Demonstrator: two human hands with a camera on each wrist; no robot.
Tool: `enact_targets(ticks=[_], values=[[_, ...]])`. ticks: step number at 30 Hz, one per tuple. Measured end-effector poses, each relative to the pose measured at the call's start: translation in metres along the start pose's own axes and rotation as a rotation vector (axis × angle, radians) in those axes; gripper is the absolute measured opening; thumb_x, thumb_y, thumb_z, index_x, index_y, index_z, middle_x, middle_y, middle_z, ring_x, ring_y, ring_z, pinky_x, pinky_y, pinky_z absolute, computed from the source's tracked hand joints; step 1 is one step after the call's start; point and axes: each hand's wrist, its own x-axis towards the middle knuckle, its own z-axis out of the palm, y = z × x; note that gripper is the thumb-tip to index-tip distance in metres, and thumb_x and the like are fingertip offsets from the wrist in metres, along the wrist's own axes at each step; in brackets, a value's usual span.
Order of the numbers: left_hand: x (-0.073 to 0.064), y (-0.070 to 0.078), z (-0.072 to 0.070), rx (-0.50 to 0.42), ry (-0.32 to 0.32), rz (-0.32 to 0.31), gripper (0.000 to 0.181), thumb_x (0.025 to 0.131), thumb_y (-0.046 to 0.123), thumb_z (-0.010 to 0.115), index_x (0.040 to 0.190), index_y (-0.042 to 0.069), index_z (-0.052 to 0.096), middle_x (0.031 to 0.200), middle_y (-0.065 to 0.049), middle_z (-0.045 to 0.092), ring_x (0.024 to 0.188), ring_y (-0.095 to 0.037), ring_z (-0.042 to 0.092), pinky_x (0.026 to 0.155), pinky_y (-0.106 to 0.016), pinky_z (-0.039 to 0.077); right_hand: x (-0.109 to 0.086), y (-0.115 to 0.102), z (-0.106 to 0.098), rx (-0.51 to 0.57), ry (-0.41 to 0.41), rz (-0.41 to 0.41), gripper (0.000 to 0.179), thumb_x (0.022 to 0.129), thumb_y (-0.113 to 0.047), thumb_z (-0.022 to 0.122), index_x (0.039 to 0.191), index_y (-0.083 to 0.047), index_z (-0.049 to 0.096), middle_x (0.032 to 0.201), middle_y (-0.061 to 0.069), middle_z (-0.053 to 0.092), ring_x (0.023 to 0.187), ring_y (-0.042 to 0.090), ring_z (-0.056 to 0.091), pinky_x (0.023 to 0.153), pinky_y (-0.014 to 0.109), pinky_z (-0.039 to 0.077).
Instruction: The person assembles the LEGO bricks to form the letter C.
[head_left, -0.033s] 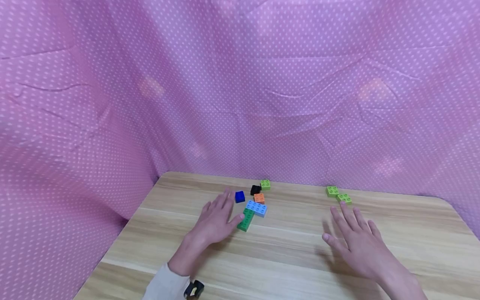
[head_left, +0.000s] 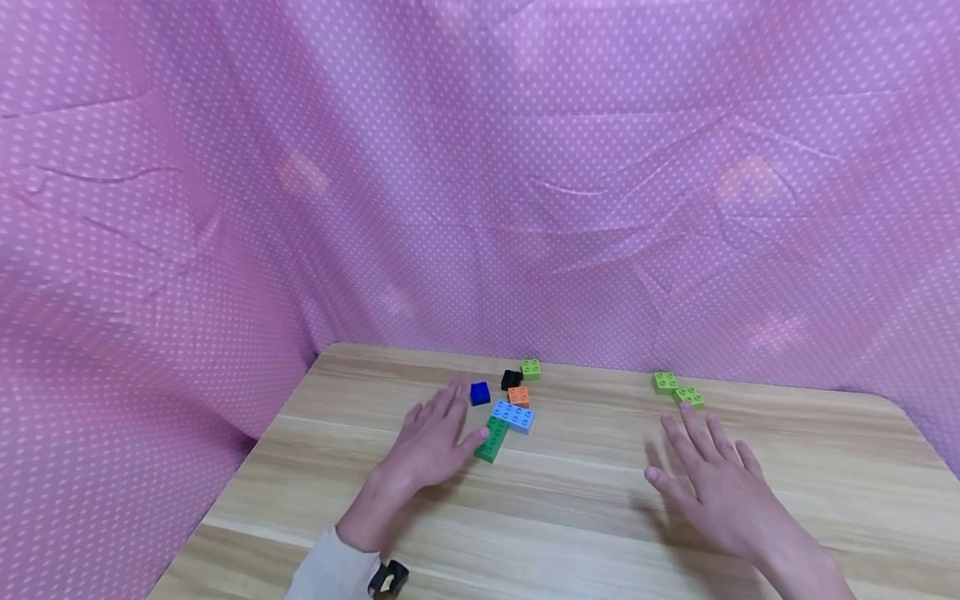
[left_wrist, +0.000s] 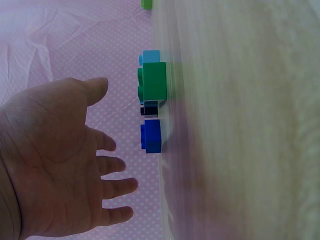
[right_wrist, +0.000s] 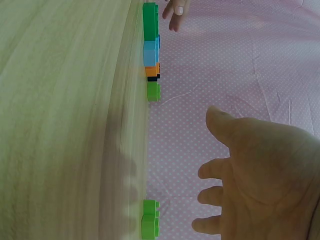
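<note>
My left hand (head_left: 431,446) hovers above the table with fingers spread and nothing in its grasp. Its thumb overlaps the green brick (head_left: 492,440) in the head view, but the left wrist view shows a gap between them. A dark blue brick (head_left: 480,393) lies just beyond its fingertips. Touching the green brick's far end is a light blue brick (head_left: 513,416); behind it are an orange brick (head_left: 518,397), a black brick (head_left: 511,380) and a lime brick (head_left: 531,369). My right hand (head_left: 720,487), also spread and holding nothing, hovers near two lime bricks (head_left: 664,382).
The wooden table (head_left: 570,533) has rounded far corners. A pink dotted curtain (head_left: 525,183) hangs behind it and along the left side. A black band (head_left: 387,578) sits at the left wrist beside a pale sleeve (head_left: 333,568).
</note>
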Motion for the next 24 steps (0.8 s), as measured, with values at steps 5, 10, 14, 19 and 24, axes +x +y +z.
enact_targets(ticks=[5,10,14,19,24], values=[[0.002,-0.001,0.003,0.019,-0.016,-0.008,0.077,0.108,0.057,0.049,0.163,0.004,0.037,0.165,-0.022,0.04,0.15,-0.043,0.039,0.123,-0.066,0.028,0.002,0.001,0.0,0.007,-0.014,-0.002,0.083,0.109,-0.058,0.048,0.167,-0.005,0.023,0.175,0.022,0.005,0.155,0.058,0.01,0.119,0.08,0.011],[0.005,0.001,0.008,0.044,-0.007,0.001,0.064,0.106,0.057,0.055,0.143,0.004,0.062,0.136,-0.017,0.064,0.121,-0.035,0.062,0.101,-0.056,0.052,0.008,0.01,-0.002,0.038,0.017,-0.005,0.083,0.108,-0.056,0.052,0.165,-0.001,0.029,0.172,0.029,0.016,0.15,0.061,0.024,0.112,0.082,0.026],[0.009,0.001,0.011,0.007,-0.004,0.005,0.051,0.103,0.053,0.063,0.122,0.006,0.071,0.11,-0.008,0.065,0.09,-0.021,0.059,0.078,-0.042,0.055,0.017,0.028,-0.003,0.145,0.081,0.073,0.078,0.107,-0.052,0.057,0.159,0.003,0.038,0.16,0.036,0.037,0.135,0.063,0.046,0.101,0.079,0.042],[0.013,-0.004,0.014,-0.106,-0.031,0.01,0.041,0.1,0.047,0.071,0.118,0.01,0.072,0.105,-0.002,0.064,0.084,-0.015,0.056,0.073,-0.034,0.055,0.029,0.062,0.001,0.385,0.147,0.263,0.067,0.108,-0.048,0.058,0.149,0.005,0.05,0.147,0.036,0.053,0.119,0.051,0.066,0.085,0.052,0.063],[0.014,-0.01,0.013,-0.285,-0.125,0.083,0.029,0.103,0.033,0.071,0.121,0.011,0.073,0.103,0.001,0.062,0.091,-0.015,0.056,0.08,-0.033,0.053,0.04,0.09,0.014,0.563,0.258,0.411,0.066,0.106,-0.051,0.06,0.147,0.0,0.053,0.144,0.028,0.059,0.102,0.005,0.065,0.075,0.015,0.056]])
